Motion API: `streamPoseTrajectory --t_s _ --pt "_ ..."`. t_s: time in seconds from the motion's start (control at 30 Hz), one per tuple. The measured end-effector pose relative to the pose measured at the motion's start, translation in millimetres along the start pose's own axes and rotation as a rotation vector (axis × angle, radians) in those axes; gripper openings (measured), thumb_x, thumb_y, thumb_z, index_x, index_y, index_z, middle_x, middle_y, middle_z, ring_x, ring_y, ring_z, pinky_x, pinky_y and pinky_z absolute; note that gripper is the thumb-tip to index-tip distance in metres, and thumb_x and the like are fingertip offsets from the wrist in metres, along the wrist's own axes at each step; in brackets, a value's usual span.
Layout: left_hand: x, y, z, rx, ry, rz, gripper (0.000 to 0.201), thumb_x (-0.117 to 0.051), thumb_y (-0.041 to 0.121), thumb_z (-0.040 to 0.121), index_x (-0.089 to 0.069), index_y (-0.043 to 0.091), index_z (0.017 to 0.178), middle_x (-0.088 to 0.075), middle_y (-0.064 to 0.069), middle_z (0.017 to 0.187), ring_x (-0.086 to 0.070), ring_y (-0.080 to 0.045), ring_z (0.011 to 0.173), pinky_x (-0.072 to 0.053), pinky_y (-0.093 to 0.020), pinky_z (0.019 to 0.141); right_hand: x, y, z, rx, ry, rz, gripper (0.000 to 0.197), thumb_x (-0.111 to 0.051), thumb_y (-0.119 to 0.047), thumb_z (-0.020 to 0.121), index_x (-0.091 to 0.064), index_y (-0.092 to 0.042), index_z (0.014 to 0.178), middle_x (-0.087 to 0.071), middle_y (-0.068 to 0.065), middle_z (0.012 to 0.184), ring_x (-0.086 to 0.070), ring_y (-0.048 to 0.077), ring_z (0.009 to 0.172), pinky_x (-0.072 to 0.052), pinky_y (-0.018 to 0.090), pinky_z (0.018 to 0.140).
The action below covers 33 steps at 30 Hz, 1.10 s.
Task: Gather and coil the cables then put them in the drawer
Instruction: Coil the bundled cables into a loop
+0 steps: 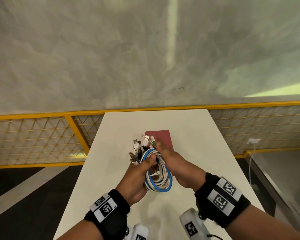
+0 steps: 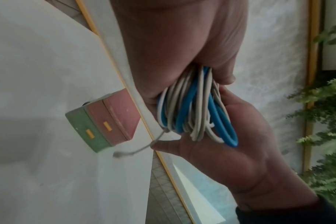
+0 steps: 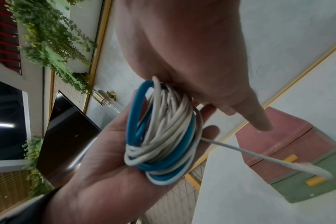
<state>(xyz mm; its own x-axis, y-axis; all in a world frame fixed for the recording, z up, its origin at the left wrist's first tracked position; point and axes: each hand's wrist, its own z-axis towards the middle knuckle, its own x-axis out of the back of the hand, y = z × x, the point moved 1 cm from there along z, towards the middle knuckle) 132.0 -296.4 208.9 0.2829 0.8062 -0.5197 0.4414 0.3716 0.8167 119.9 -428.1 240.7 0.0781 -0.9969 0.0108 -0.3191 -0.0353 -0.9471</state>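
Cables (image 1: 158,172), white and blue, wound into one coil and held above the surface (image 1: 197,161), close to the person. Left hand (image 1: 139,172): fingers curled round the coil's left side, thumb pressed across the top strands; plug ends (image 1: 139,149) fan out beyond the knuckles. Right hand (image 1: 173,161): flat against the coil's right side, fingers straight and pointing away, gripping nothing. Loose white tail (image 3: 259,156): dangles from the coil toward the far side. Drawer box (image 1: 160,138), pink over green with yellow pulls: stands on the surface just beyond the fingertips, fronts facing the person; both drawers look closed. Judgement: the straight-fingered right hand lies nearer the pulls, so opening falls to it.
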Motion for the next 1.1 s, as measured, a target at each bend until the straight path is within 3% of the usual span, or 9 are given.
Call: streamPoseTrajectory --t_s 0.1,0.23,0.4,0.53,0.63,0.7,0.8,0.93,1.1 --pt "4.6 -2.3 0.6 0.025 -0.009 0.001 0.044 -0.063 0.018 0.087 -0.062 0.005 0.129 -0.069 -0.022 0.122 -0.066 -0.034 0.115 -0.053 -0.048 0.094 2.0 6.8 1.0 -0.017 0.012 -0.046 0.071 -0.026 -0.075 0.089 0.000 -0.050 0.151 -0.003 -0.022 0.162 0.000 0.010 0.152 -0.004 0.046 0.124" --pt "9.8 -6.4 4.0 0.052 0.027 -0.038 0.048 -0.072 0.018 0.081 -0.065 0.002 0.125 -0.066 -0.026 0.122 -0.061 -0.040 0.116 -0.051 -0.052 0.098 -1.3 9.9 5.2 -0.009 0.014 -0.068 0.097 -0.030 -0.098 0.059 0.002 -0.063 0.144 -0.002 -0.025 0.162 0.007 0.014 0.152 -0.003 0.053 0.122" --pt "9.6 -2.1 5.9 0.066 0.044 -0.071 0.048 -0.065 0.014 0.082 -0.061 -0.005 0.126 -0.064 -0.030 0.121 -0.062 -0.041 0.112 -0.054 -0.049 0.095 4.7 9.3 3.3 0.022 0.061 0.067 0.089 -0.037 -0.092 0.070 -0.020 -0.054 0.148 -0.034 -0.017 0.157 -0.033 0.011 0.144 -0.026 0.047 0.119" --pt "16.3 2.3 8.5 0.045 0.114 -0.123 0.047 -0.064 0.012 0.082 -0.061 -0.004 0.127 -0.064 -0.028 0.125 -0.060 -0.041 0.117 -0.045 -0.056 0.106 14.1 1.6 -24.5 0.046 0.244 0.092 0.036 -0.030 -0.069 0.093 -0.044 -0.059 0.125 -0.054 -0.025 0.132 -0.051 0.003 0.122 -0.035 0.040 0.109" --pt "20.7 6.6 11.0 0.019 0.135 -0.151 0.030 -0.058 0.007 0.092 -0.066 -0.001 0.120 -0.070 -0.022 0.113 -0.067 -0.034 0.104 -0.052 -0.049 0.096 32.1 30.9 -41.8 -0.143 0.353 0.185 0.049 -0.035 -0.064 0.092 -0.055 -0.032 0.124 -0.066 -0.002 0.107 -0.064 0.018 0.094 -0.048 0.038 0.080" --pt "22.2 8.7 13.4 0.007 0.168 -0.167 0.026 -0.056 0.007 0.095 -0.068 0.000 0.117 -0.070 -0.020 0.109 -0.067 -0.032 0.100 -0.053 -0.045 0.091 32.0 56.0 -47.1 -0.441 0.178 0.320 0.074 -0.042 -0.073 0.084 -0.056 -0.011 0.121 -0.066 0.018 0.094 -0.064 0.031 0.079 -0.049 0.036 0.069" --pt "20.2 6.8 16.0 -0.012 0.195 -0.159 0.021 -0.056 0.006 0.095 -0.072 0.003 0.109 -0.073 -0.017 0.104 -0.070 -0.029 0.094 -0.055 -0.042 0.087 16.9 78.2 -48.6 -0.714 -0.111 0.535 0.095 -0.044 -0.083 0.076 -0.056 0.002 0.118 -0.065 0.030 0.101 -0.065 0.043 0.090 -0.049 0.044 0.076" --pt "11.0 -5.2 14.5 -0.017 0.209 -0.123 0.022 -0.056 0.005 0.096 -0.069 0.001 0.113 -0.075 -0.017 0.101 -0.074 -0.024 0.088 -0.059 -0.037 0.075 5.5 77.3 -36.1 -0.653 -0.103 0.710 0.094 -0.043 -0.079 0.081 -0.053 0.007 0.117 -0.064 0.025 0.109 -0.063 0.041 0.100 -0.049 0.052 0.085" --pt "11.0 -12.0 11.7 -0.027 0.224 -0.123 0.026 -0.056 0.004 0.095 -0.066 -0.002 0.118 -0.074 -0.019 0.102 -0.073 -0.027 0.090 -0.060 -0.038 0.075 0.7 69.3 -22.9 -0.581 -0.043 0.686 0.084 -0.037 -0.069 0.091 -0.061 0.007 0.115 -0.066 0.021 0.101 -0.067 0.035 0.092 -0.055 0.047 0.081"
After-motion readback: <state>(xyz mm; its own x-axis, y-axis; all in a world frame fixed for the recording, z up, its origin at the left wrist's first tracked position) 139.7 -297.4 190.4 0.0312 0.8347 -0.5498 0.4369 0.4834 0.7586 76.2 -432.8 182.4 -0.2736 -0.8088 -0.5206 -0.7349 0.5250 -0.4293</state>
